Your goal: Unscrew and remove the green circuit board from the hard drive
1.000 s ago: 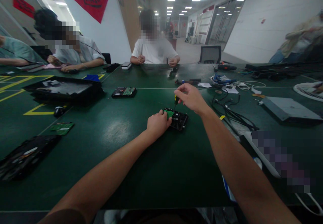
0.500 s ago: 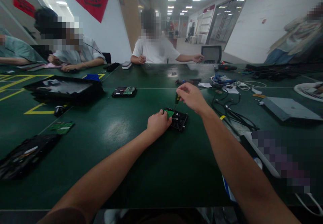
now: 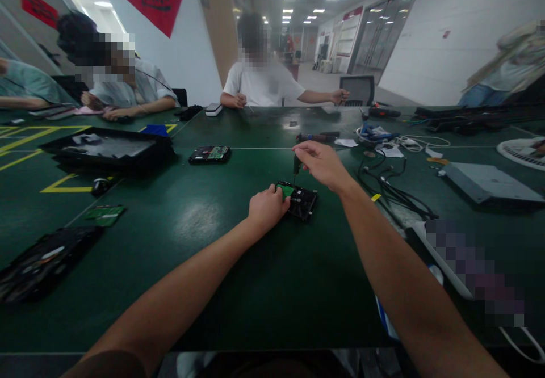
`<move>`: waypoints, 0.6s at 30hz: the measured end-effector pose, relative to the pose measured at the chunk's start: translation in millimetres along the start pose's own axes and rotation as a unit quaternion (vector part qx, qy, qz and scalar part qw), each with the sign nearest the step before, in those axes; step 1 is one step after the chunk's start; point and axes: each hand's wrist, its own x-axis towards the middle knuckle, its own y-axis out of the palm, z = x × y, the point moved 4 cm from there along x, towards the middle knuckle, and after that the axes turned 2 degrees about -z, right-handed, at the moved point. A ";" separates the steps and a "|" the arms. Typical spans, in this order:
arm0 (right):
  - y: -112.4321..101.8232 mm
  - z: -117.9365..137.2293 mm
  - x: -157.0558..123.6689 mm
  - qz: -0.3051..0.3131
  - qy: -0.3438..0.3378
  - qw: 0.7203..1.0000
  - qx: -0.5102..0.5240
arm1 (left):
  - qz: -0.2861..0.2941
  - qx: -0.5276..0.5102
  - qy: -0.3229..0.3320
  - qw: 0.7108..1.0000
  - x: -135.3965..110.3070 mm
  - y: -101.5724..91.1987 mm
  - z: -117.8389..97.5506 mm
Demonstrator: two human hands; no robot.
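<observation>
A black hard drive (image 3: 304,201) with a green circuit board (image 3: 286,189) lies flat on the dark green table. My left hand (image 3: 268,210) grips its left side, fingers pressed over the board's edge. Above the drive, my right hand (image 3: 320,163) is closed on the handle of a small screwdriver (image 3: 296,165). The screwdriver stands nearly upright, its thin shaft reaching down to the far edge of the drive. The exact spot where the tip meets the drive is too small to make out.
Another hard drive (image 3: 209,154) lies beyond, near a black tray (image 3: 108,150). At left are a loose green board (image 3: 104,214) and a large black part (image 3: 46,259). Cables (image 3: 394,188), a silver box (image 3: 489,184) and a power strip (image 3: 443,259) occupy the right. Several people are around the table.
My right hand and the screwdriver have shifted slightly left, and the screwdriver stands straighter. The left hand and the drive stay put.
</observation>
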 end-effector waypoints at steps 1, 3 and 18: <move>-1.5 -0.4 0.0 -0.010 0.001 1.000 -0.010 | 0.002 -0.001 0.000 1.000 0.0 -0.1 0.0; -3.7 -1.4 -0.2 -0.028 0.012 0.999 -0.023 | 0.007 -0.003 -0.002 1.000 0.0 0.0 0.1; 0.7 1.6 -1.4 0.011 0.012 1.000 -0.001 | -0.004 0.005 -0.003 1.000 0.8 0.9 0.4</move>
